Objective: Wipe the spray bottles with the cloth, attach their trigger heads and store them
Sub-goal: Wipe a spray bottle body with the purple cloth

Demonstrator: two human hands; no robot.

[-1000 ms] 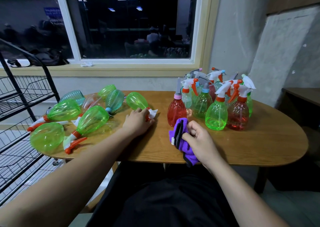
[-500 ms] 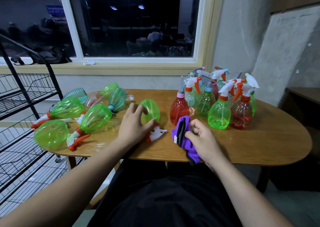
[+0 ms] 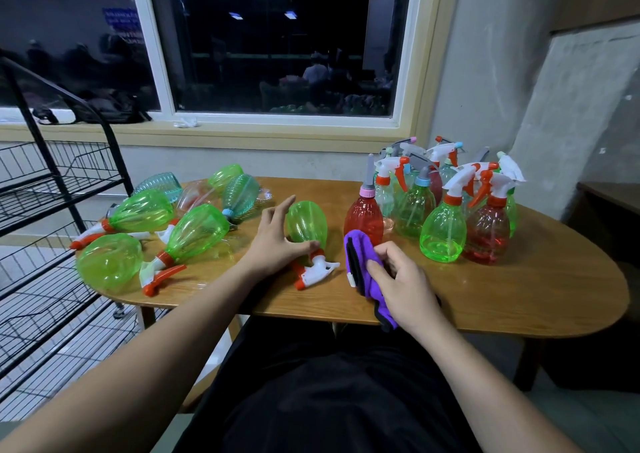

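Observation:
A green spray bottle (image 3: 307,222) lies on the wooden table (image 3: 526,290), its white and orange trigger head (image 3: 317,272) pointing toward me. My left hand (image 3: 275,245) rests against the bottle's left side with fingers spread straight and the thumb lying across its neck. Just to the right, my right hand (image 3: 407,288) grips a bunched purple cloth (image 3: 362,262) with a black edge, near the table's front edge. The cloth and the green bottle are apart.
Several upright bottles with trigger heads (image 3: 446,224) cluster at the back right, a red bottle with a pink cap (image 3: 364,217) in front. Several green and clear bottles (image 3: 194,233) lie at the table's left. A black wire rack (image 3: 52,210) stands left of the table.
My left hand pulled the green bottle from the left pile toward the middle and turned its trigger head toward me. Its fingers have opened out. The right hand stayed in place with the cloth.

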